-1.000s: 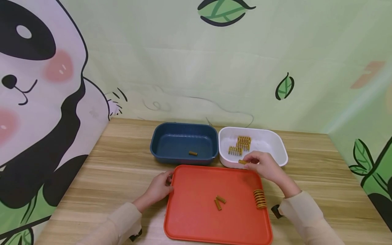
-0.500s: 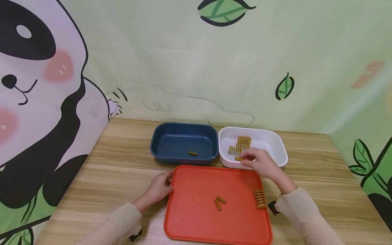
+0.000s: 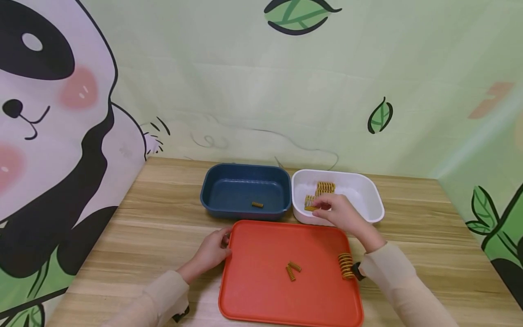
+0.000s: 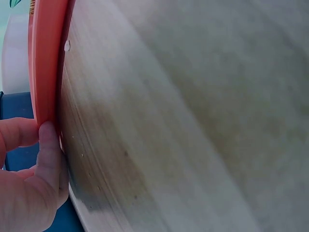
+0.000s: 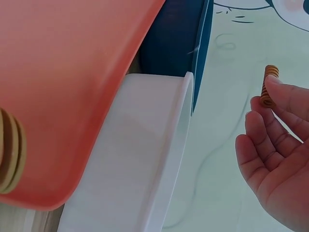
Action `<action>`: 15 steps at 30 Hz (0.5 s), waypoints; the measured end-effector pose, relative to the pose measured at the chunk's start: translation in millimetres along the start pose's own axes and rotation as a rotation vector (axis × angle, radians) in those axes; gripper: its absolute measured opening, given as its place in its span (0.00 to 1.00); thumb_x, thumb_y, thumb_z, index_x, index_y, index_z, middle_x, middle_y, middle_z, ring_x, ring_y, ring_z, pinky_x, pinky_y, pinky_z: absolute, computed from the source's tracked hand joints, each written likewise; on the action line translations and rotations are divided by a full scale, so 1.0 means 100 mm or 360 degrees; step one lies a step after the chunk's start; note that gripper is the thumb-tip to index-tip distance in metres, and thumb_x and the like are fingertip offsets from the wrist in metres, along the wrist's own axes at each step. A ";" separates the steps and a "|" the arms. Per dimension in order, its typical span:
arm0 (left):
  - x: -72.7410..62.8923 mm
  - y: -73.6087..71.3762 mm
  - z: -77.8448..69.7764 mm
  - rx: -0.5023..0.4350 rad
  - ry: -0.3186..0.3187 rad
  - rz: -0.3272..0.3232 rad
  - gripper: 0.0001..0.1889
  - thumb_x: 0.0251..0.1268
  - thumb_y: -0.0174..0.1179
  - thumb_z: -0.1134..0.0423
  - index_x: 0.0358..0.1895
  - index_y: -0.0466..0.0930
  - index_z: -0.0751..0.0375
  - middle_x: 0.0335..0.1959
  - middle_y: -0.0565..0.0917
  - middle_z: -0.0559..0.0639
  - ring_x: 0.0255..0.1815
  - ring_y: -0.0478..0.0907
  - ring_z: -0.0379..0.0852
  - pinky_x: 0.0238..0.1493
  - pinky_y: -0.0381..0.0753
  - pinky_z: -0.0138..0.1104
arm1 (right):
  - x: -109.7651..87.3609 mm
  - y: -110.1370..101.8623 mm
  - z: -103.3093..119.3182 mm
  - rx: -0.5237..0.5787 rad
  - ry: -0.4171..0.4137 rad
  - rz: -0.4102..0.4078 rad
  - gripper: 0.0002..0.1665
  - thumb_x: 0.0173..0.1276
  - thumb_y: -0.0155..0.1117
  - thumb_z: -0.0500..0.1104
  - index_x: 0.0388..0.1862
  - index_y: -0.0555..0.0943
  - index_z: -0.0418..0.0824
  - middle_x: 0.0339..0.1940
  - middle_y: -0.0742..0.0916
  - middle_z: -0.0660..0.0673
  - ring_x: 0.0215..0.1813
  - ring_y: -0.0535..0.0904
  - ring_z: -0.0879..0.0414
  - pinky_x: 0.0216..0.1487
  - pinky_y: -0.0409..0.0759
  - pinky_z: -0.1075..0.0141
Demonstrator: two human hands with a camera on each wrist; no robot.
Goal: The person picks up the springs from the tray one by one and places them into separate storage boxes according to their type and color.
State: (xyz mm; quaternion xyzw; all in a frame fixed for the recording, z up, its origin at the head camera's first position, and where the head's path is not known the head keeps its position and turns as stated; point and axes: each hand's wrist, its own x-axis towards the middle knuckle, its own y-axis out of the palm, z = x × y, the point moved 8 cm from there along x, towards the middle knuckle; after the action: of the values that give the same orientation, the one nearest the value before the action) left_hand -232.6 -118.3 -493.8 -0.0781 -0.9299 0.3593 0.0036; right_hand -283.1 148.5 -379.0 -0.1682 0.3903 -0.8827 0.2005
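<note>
My right hand (image 3: 337, 211) pinches a small brass-coloured spring (image 5: 269, 87) between thumb and fingers, over the near left part of the white bin (image 3: 367, 202). Larger springs (image 3: 325, 186) lie in that bin, partly hidden by the hand. At the left edge of the red tray (image 3: 261, 290), my left hand (image 3: 210, 250) grips the rim, thumb and fingers on it in the left wrist view. Two small springs (image 3: 291, 273) lie close together mid-tray. One large spring (image 3: 346, 266) rests by the tray's right edge. A single small spring (image 3: 257, 205) sits in the dark blue bin (image 3: 229, 211).
Both bins stand side by side behind the tray on a wooden table (image 3: 163, 200). A printed cloth backdrop (image 3: 229, 81) with a panda and leaves rises at the table's back and sides.
My right hand has moved left and slightly away with the small spring, farther over the white bin. The left hand stays at the tray's edge.
</note>
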 end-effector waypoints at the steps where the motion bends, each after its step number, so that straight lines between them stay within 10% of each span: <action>1: 0.00 0.00 0.00 -0.0002 0.0000 0.0000 0.28 0.39 0.55 0.77 0.53 0.70 0.70 0.26 0.72 0.50 0.29 0.67 0.44 0.31 0.68 0.32 | 0.01 0.01 0.00 0.0001 0.0003 0.0001 0.09 0.53 0.62 0.34 0.34 0.81 0.34 0.31 0.84 0.42 0.33 0.74 0.57 0.38 0.74 0.68; 15: 0.00 0.00 0.01 0.0022 0.0005 -0.0018 0.28 0.38 0.55 0.77 0.53 0.70 0.70 0.26 0.72 0.50 0.29 0.67 0.43 0.32 0.68 0.32 | 0.11 0.05 0.02 0.0053 0.0018 -0.0029 0.07 0.52 0.64 0.34 0.33 0.81 0.37 0.30 0.83 0.44 0.32 0.75 0.57 0.38 0.75 0.67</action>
State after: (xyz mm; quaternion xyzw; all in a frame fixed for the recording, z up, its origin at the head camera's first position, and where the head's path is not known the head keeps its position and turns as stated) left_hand -232.8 -118.9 -494.0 -0.0736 -0.9279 0.3655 0.0077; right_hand -291.0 139.0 -379.9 -0.1634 0.3753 -0.8917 0.1931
